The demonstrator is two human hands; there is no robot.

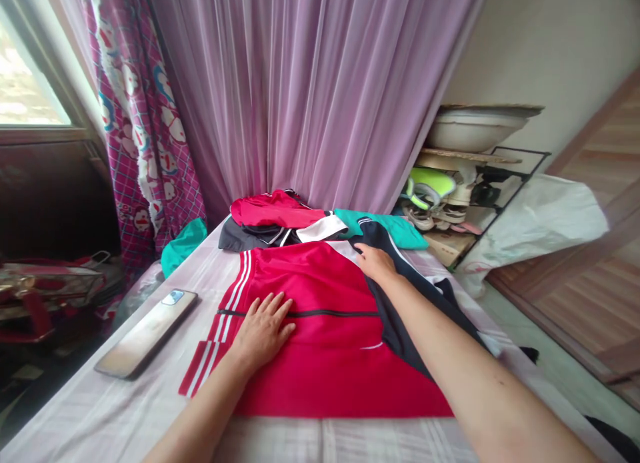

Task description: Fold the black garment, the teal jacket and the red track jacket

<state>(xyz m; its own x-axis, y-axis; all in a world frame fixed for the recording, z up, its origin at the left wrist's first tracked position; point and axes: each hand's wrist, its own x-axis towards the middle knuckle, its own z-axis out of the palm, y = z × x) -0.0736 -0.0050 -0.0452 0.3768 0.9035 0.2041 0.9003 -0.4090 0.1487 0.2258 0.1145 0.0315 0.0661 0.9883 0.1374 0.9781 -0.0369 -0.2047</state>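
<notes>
A red, white and dark navy zip-up jacket point(320, 376) lies spread on the cloth-covered table, its dark zipper running crosswise. White stripes run down its red sleeve, on the left side. My left hand point(263, 330) rests flat on the red front by the zipper, fingers spread. At the far right of the jacket, my right hand point(375, 262) has its fingers bent together on the edge where white meets navy fabric; the fingertips are partly hidden. The navy sleeve point(420, 283) lies to the right, partly behind my right forearm.
Beyond the jacket are crumpled red clothing point(275, 211) and teal clothing point(400, 228). A phone point(147, 333) lies on the left of the table point(165, 410). Purple curtains point(320, 96) hang behind. A rack point(525, 176) with shoes and a basin point(475, 130) stands at right.
</notes>
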